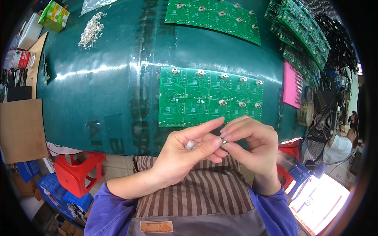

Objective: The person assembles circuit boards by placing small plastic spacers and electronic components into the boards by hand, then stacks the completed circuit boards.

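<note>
My left hand (175, 155) is curled, palm up, around small white plastic pieces (191, 144) lying in it. My right hand (256, 141) pinches a small shiny metal part (224, 142) between thumb and fingers. The left thumb and fingertips meet that part from the other side. Just beyond both hands a green circuit board panel (196, 115) lies flat on the table. Round metal components (224, 76) stand on most of its sections; the two near left sections carry none.
Another green panel (212, 24) with similar components lies farther back. Populated boards (305, 33) are stacked at the far right, near a pink foam sheet (290, 84). A pile of small whitish parts (91, 30) and a green-yellow carton (54, 16) sit far left. A red stool (75, 175) stands below the table.
</note>
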A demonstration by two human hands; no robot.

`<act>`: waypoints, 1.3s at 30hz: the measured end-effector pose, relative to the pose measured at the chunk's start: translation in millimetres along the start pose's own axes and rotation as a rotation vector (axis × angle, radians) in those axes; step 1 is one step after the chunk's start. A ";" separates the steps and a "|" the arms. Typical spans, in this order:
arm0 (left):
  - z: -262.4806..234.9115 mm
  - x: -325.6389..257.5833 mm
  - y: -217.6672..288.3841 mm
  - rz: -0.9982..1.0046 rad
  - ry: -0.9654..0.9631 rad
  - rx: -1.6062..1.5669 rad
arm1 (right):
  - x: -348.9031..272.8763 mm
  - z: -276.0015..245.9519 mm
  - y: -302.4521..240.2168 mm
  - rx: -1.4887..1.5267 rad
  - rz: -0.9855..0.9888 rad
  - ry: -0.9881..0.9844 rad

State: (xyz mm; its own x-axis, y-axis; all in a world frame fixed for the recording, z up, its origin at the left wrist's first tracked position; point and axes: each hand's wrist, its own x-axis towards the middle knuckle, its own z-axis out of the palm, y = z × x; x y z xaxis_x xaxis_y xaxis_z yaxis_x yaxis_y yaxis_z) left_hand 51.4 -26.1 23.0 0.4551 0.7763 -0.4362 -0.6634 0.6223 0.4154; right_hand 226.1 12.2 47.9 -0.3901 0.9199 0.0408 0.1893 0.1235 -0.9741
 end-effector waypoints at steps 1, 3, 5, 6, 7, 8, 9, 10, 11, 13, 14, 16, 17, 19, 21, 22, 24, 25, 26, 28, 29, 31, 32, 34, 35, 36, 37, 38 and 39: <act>-0.6 -0.4 1.1 -0.007 0.006 -0.007 | 0.5 1.2 0.4 0.002 -0.018 -0.004; 1.2 -1.6 3.1 -0.009 0.014 -0.019 | 6.1 1.4 -0.5 -0.045 -0.066 -0.035; 6.6 -3.1 4.4 -0.022 0.154 -0.104 | 14.5 4.4 -2.2 -0.104 -0.089 -0.007; 2.4 -4.3 4.1 -0.017 0.158 -0.109 | 20.1 7.4 -2.7 -0.118 -0.064 0.046; -4.6 -6.0 3.2 -0.068 0.114 -0.083 | 27.1 8.6 3.6 -0.134 -0.124 0.083; -8.9 -7.2 3.4 -0.119 0.068 -0.057 | 36.4 10.2 5.2 -0.205 -0.151 0.113; -4.6 -6.6 4.8 -0.156 0.089 -0.047 | 42.7 11.7 8.6 -0.282 -0.132 0.105; -6.7 -7.3 3.4 -0.150 0.092 -0.052 | 47.1 14.2 12.4 -0.357 -0.115 0.093; -10.4 -7.6 0.7 -0.159 0.055 -0.050 | 50.3 16.6 14.0 -0.356 -0.117 0.086; -10.1 -9.4 -1.6 -0.180 0.039 -0.029 | 54.2 20.6 16.1 -0.528 -0.049 0.044; -11.8 -9.9 -1.2 -0.175 0.041 -0.035 | 54.6 21.7 17.1 -0.529 -0.051 0.036; -15.9 -9.7 -0.1 -0.176 -0.053 -0.011 | 55.0 22.9 18.4 -0.513 -0.052 0.060; -16.6 -9.6 -0.3 -0.172 -0.052 -0.017 | 55.5 23.7 17.9 -0.515 -0.053 0.053; -16.7 -8.9 -1.2 -0.159 -0.061 0.039 | 56.3 25.0 16.3 -0.508 -0.029 0.060; -15.9 -9.1 -1.6 -0.156 -0.070 0.041 | 56.8 26.7 15.3 -0.522 -0.038 0.062; -15.7 -9.0 -2.0 -0.156 -0.080 0.047 | 56.6 26.9 15.0 -0.535 -0.045 0.068; -16.9 -9.6 -1.9 -0.156 -0.096 0.038 | 56.4 27.2 15.4 -0.537 -0.047 0.069; -17.4 -9.9 -1.9 -0.157 -0.110 0.032 | 56.2 27.4 16.0 -0.534 -0.050 0.072; -17.4 -10.1 -2.2 -0.157 -0.110 0.031 | 56.0 27.2 17.0 -0.536 -0.050 0.071; -17.3 -10.6 -2.6 -0.155 -0.071 0.027 | 55.9 26.6 19.3 -0.525 -0.093 0.076; -16.5 -10.5 -2.5 -0.154 -0.070 0.026 | 55.7 26.8 19.8 -0.525 -0.092 0.075; -14.2 -10.0 -2.4 -0.164 0.005 0.021 | 55.6 27.3 20.2 -0.537 -0.110 0.071; -14.3 -9.9 -3.1 -0.163 0.006 0.021 | 55.4 27.4 20.0 -0.536 -0.110 0.069; -15.5 -9.7 -5.1 -0.091 0.008 0.043 | 54.4 27.6 19.1 -0.568 -0.128 0.046; -16.4 -9.6 -5.4 -0.092 0.006 0.043 | 53.9 27.7 19.0 -0.569 -0.128 0.048; -17.6 -9.7 -5.3 -0.083 -0.005 0.024 | 53.3 27.7 19.2 -0.592 -0.164 0.036; -18.4 -9.7 -4.9 -0.075 -0.018 0.005 | 52.4 27.9 19.8 -0.616 -0.198 0.027; -17.7 -9.9 -4.1 -0.079 -0.025 0.008 | 50.8 28.9 20.6 -0.620 -0.197 0.033; -15.8 -10.6 -2.8 -0.075 0.003 0.058 | 48.7 30.9 21.7 -0.615 -0.224 0.061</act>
State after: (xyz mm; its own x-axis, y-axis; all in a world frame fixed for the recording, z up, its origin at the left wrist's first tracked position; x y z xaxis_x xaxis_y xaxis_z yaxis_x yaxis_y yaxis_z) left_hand 39.1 -37.7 13.8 0.5002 0.7273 -0.4699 -0.5923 0.6833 0.4271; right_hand 183.4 48.2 21.9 -0.4314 0.8645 0.2578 0.5972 0.4878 -0.6367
